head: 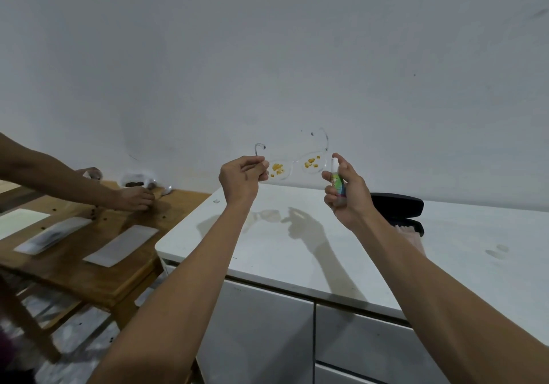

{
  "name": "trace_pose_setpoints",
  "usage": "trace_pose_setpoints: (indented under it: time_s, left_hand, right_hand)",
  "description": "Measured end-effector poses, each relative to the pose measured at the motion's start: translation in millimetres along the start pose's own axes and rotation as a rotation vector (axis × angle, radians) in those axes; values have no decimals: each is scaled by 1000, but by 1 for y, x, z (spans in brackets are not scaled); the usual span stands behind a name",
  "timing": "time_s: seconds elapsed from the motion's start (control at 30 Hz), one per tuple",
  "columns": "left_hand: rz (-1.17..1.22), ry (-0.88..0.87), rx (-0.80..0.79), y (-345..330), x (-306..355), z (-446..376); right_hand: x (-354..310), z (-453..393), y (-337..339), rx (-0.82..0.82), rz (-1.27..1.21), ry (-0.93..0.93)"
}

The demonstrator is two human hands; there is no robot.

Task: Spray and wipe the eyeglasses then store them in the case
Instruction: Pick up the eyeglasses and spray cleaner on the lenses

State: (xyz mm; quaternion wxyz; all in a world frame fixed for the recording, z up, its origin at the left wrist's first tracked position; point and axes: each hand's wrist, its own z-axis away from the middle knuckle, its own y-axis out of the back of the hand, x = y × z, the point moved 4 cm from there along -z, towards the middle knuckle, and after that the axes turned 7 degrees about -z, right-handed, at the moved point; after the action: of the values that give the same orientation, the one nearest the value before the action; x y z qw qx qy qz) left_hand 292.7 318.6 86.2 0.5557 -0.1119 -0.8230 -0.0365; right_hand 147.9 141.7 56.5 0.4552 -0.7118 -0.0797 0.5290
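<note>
A pale grey wall (267, 56) fills the upper half of the view. Below it, a white countertop (297, 250) over white cabinet doors (267, 339) is seen, its right end cut off by the frame. To the left stands a wooden table (89, 258) carrying flat papers (121, 245); another person's arm (59, 175) is stretched across it, and the items near that hand are too blurred to identify. An open black eyeglass case (398, 208) lies on the counter, partly hidden behind the right forearm. Clear-framed eyeglasses (294, 162), both lenses smeared with yellow blobs, are held up before the wall, above the counter. Their frame is hard to trace against the wall. One temple is pinched by the left hand (240, 180). A small spray bottle (337, 183) with a colourful label is gripped upright by the right hand (349, 196), just beside the glasses.
</note>
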Motion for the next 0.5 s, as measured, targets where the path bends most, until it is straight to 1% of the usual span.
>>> trace_pose_setpoints:
  time_s: [0.3,0.5]
  left_hand:
    - [-3,-2,-22,-5,1,2]
    - [0,-3,-30,-10,0,3]
  right_hand:
    - [5,-4,-1,8,-75,-52]
    - [10,0,0,47,-37,-41]
